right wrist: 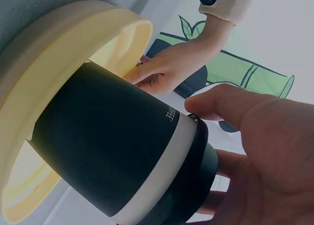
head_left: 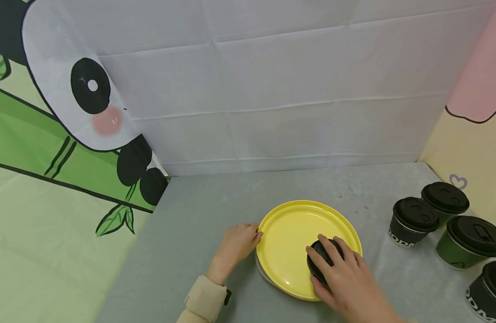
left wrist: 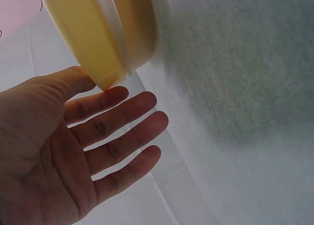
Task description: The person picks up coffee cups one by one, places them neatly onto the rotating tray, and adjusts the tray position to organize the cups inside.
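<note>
I see one cup point(right wrist: 108, 136), axis vertical, lid point(head_left: 321, 252) up; right hand point(head_left: 350, 279) grips it; left hand point(head_left: 237, 244) pinches yellow plate point(head_left: 286, 251); four other cups point(head_left: 461, 249).

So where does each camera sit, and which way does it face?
Head: on the head, looking forward and down at the yellow plate; left grip and right grip show.
Left wrist: on that wrist, facing the plate's edge; left grip only.
Right wrist: on that wrist, facing the lidded cup; both grips show.
Head and right wrist share plate, cup and both grips.
</note>
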Available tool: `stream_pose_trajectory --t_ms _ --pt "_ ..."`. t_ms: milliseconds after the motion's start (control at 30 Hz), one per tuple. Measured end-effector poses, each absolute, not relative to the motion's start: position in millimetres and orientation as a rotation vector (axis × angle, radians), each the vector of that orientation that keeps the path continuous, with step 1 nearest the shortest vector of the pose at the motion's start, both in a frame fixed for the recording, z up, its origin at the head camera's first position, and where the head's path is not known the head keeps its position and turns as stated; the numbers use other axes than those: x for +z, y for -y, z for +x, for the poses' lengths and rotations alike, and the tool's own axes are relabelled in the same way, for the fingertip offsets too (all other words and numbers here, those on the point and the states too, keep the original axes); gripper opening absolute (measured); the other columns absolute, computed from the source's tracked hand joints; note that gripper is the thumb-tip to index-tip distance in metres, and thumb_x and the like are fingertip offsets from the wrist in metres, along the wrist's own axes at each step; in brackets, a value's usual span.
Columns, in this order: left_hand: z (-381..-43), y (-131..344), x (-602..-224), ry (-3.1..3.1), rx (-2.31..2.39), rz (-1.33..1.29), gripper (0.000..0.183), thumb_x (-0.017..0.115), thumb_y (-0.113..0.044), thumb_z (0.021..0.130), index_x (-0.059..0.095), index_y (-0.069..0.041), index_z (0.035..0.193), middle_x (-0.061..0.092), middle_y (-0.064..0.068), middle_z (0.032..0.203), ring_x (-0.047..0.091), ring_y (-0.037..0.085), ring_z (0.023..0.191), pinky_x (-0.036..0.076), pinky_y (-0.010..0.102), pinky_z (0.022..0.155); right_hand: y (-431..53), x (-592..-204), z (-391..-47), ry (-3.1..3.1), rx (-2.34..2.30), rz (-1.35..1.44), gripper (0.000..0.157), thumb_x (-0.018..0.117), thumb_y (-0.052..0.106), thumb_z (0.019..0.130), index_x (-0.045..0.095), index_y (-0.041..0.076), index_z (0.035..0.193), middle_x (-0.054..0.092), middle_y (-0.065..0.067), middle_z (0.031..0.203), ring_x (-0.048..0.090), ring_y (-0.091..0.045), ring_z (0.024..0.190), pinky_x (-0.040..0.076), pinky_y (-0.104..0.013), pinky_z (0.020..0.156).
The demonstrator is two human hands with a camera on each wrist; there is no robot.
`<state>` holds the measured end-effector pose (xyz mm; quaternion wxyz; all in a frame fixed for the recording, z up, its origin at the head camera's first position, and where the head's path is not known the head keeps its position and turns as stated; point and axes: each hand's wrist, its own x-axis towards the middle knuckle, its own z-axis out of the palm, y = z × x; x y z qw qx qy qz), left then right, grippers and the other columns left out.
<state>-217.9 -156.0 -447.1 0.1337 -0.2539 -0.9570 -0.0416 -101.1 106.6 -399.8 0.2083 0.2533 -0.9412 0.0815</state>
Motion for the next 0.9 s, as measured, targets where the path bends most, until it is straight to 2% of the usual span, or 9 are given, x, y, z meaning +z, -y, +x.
stream_pose_trajectory --t_ms 267,467,700,767,900 --pt "-216.5 156.5 -447.8 2.773 -0.132 -0.732 0.022 0.061 -0.027 0.091 0.055 -0.014 0.074 0.043 -0.004 0.056 0.035 0.006 0.044 0.029 0.021 0.041 -106.2 -402.1 -100.4 2.616 0.223 0.718 0.044 0.049 0.046 0.091 0.056 0.022 0.127 0.047 -0.009 0.133 0.045 -0.033 0.114 0.046 -0.05 0.075" --pt "-215.7 156.8 -448.0 2.771 -0.141 -0.737 0.023 0.061 -0.027 0.091 0.054 -0.014 0.074 0.043 -0.004 0.056 0.035 0.006 0.044 0.029 0.021 0.041 -105.0 -401.1 -100.7 2.633 0.204 0.725 0.044 0.052 0.046 0.09 0.055 0.023 0.128 0.046 -0.009 0.134 0.045 -0.032 0.115 0.046 -0.048 0.074" --pt "-215.0 157.5 -447.1 2.777 -0.134 -0.751 0.022 0.06 -0.028 0.091 0.056 -0.013 0.075 0.044 -0.004 0.056 0.034 0.006 0.043 0.029 0.021 0.041 -104.2 -402.7 -103.6 2.658 0.232 0.709 0.056 0.024 0.056 0.093 0.055 0.026 0.128 0.046 -0.009 0.134 0.044 -0.033 0.115 0.045 -0.05 0.076" --pt "-215.0 157.5 -446.2 2.765 -0.147 -0.751 0.022 0.06 -0.027 0.091 0.055 -0.014 0.074 0.042 -0.005 0.055 0.033 0.005 0.043 0.028 0.02 0.041 -104.1 -403.2 -104.7 2.658 0.238 0.715 0.055 0.024 0.056 0.094 0.055 0.026 0.129 0.046 -0.008 0.134 0.044 -0.033 0.115 0.046 -0.05 0.076" --pt "-216.4 156.7 -443.4 2.726 -0.19 -0.744 0.031 0.059 -0.024 0.092 0.047 -0.016 0.064 0.028 -0.009 0.052 0.027 0.005 0.041 0.022 0.02 0.04 -103.3 -404.0 -106.3 2.656 0.234 0.729 0.052 0.03 0.055 0.094 0.055 0.027 0.129 0.046 -0.007 0.134 0.045 -0.031 0.115 0.047 -0.048 0.075"
